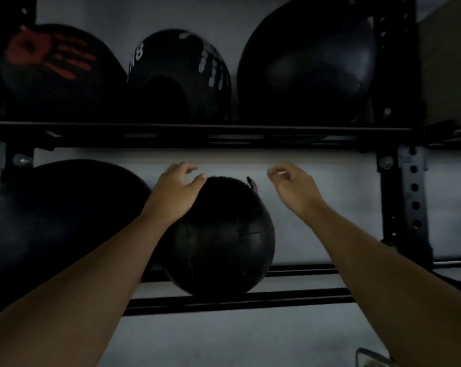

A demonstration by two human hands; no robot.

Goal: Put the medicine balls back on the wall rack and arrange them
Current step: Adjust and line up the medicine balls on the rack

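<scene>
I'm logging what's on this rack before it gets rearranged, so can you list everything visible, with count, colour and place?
Upper-shelf medicine balls: 3, black; red-marked ball left, white-marked ball middle, plain large ball right.
Lower-shelf medicine balls: 2, black; large ball left, smaller stitched ball centre, on the rails.
Rack: 1, black metal, perforated uprights, against a pale wall.
Clear object: 1, bottom right corner, too cut off to identify.
Left hand: on the smaller stitched ball's upper left side.
Right hand: open, in the air right of that ball, not touching.
</scene>
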